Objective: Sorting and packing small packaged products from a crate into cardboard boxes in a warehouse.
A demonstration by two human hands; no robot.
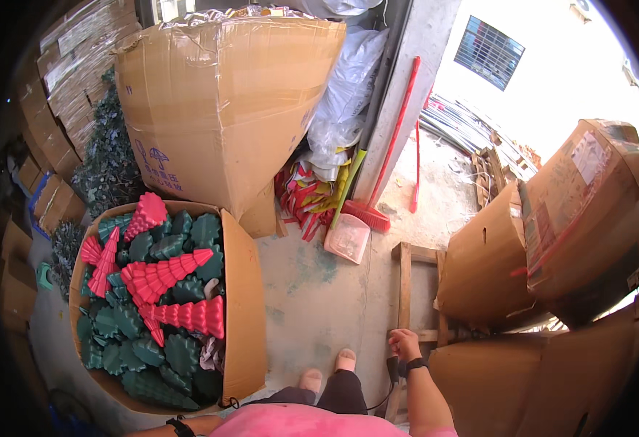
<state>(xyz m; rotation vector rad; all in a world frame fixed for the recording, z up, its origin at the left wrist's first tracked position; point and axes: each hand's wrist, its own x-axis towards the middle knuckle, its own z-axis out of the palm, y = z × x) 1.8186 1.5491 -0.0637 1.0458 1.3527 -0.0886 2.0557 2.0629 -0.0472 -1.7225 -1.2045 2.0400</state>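
Note:
My right hand (pixel 405 344) is held over the wooden frame (pixel 405 291), fingers curled in; whatever they may hold is hidden. A black band (pixel 415 364) circles that wrist, and a thin dark cable hangs beside it. At the lower edge my left hand (pixel 148 432) is mostly cut off, past a black wristband (pixel 181 426); its fingers do not show. Nearest to it stands an open cardboard box (pixel 245 313) filled with dark green ridged tree-shaped pieces (pixel 145 349). Several red tree-shaped pieces (pixel 188 316) lie on top of the green ones.
A tall, bulging carton (pixel 225 102) stands behind the box. A red broom (pixel 369 215) and pink dustpan (pixel 347 238) are by the doorway pillar (pixel 399 109). Large cartons (pixel 483 262) crowd the right side. Leafy artificial greenery (pixel 105 156) and stacked boxes (pixel 79 73) line the left.

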